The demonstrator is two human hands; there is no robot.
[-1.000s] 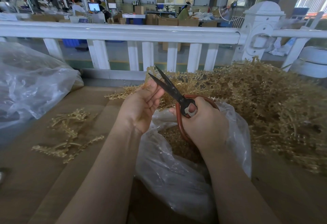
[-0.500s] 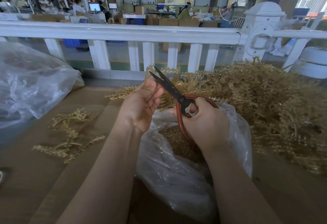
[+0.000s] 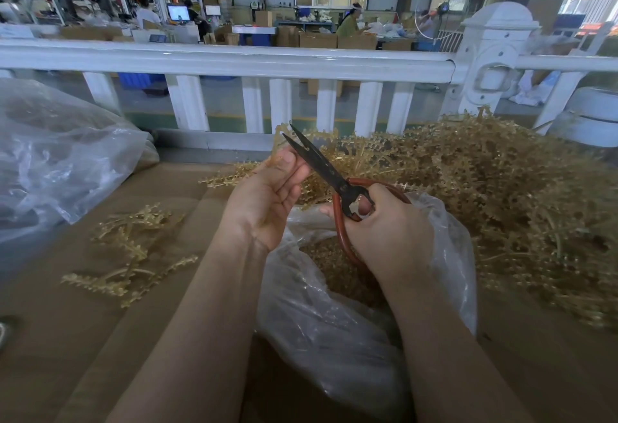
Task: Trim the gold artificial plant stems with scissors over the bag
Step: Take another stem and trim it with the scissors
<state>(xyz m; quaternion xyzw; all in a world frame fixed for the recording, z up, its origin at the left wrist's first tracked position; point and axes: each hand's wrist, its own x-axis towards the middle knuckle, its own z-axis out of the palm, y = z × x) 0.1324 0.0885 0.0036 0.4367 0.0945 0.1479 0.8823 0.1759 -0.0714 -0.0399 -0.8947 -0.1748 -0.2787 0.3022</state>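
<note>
**Trimming gold stems over the bag**

Our left hand (image 3: 267, 202) pinches a gold stem (image 3: 284, 137) between curled fingers. Our right hand (image 3: 389, 232) grips the scissors (image 3: 321, 163), blades nearly closed at the stem, above the open plastic bag (image 3: 321, 315) on the bench (image 3: 67, 322).

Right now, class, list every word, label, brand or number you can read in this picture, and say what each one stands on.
No text can be read.
Monitor at the far workstation: its lit screen is too small and blurred to read.
Cardboard boxes behind the white railing: no print can be made out.
Scissors in the right hand: no brand mark shows.
</note>
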